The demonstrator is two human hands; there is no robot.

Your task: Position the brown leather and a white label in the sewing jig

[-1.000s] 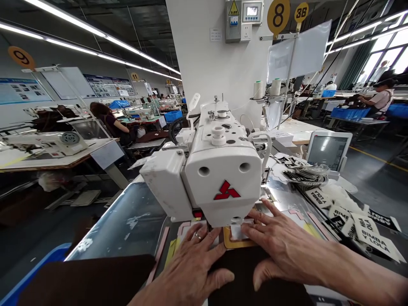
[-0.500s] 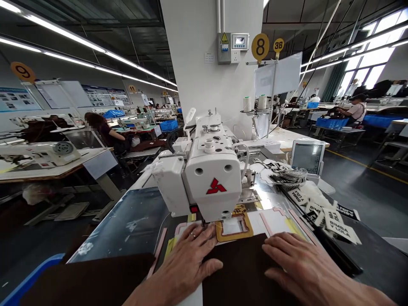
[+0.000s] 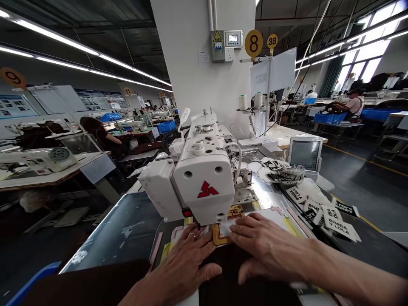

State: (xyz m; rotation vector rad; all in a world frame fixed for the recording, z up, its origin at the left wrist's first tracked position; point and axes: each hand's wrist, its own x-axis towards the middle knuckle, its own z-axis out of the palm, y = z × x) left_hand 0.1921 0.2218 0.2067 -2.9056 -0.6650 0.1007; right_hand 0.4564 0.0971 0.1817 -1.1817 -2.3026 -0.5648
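Dark brown fabric (image 3: 225,270) lies between my two hands, partly beneath them, on the near side of one white sewing machine (image 3: 204,170). I count one yellow frame (image 3: 217,238) at the fabric's far edge, set between the fingertips of both hands. My left hand (image 3: 186,257) rests palm down, fingers extended, thumb pointing inward over the fabric; it wears one ring (image 3: 193,233) and grips nothing that I can see. My right hand (image 3: 266,244) is also palm down, fingers reaching across the frame's right side, thumb spread wide above the fabric, nothing pinched.

One more brown piece (image 3: 92,282) lies left of my left arm; I cannot tell whether it joins the first. Beyond the machine I count two thread spools (image 3: 242,102) and, to the right, one screen (image 3: 305,154). Printed labels (image 3: 339,221) overlap too much for me to count.
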